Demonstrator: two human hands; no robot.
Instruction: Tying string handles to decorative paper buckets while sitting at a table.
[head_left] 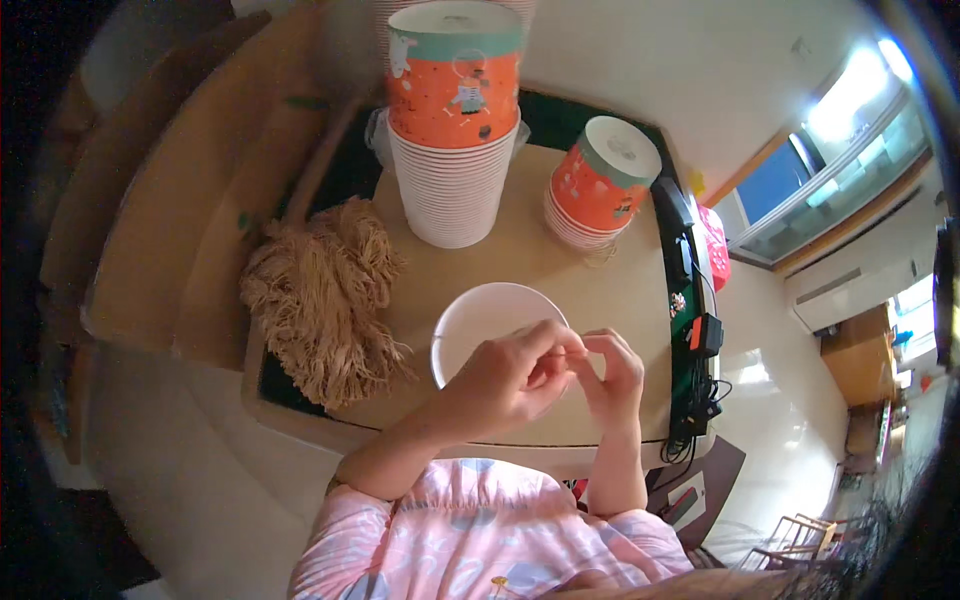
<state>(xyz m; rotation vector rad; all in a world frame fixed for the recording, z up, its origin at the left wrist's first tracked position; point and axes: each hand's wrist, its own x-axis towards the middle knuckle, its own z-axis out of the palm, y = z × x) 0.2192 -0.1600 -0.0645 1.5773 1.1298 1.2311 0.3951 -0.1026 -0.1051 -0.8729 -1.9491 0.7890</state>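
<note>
My left hand [515,372] and my right hand [612,378] meet above the near middle of the table, fingertips pinched together. Whatever lies between the fingers is too small to make out. Behind and partly under my left hand is a white paper bucket [478,318], its round mouth facing up. A small dark mark shows on its left rim. Left of the bucket lies a loose heap of tan cords [325,300]. Farther back rises a tall stack of upside-down paper buckets [450,185], the top one orange and green. A shorter stack of such buckets [600,185] stands to its right.
The beige tabletop [640,330] has a dark green border. Black cables and a plug adapter [706,335] lie along its right edge, near a pink object [713,248]. Large brown cardboard [200,210] stands at the left. A wall rises behind.
</note>
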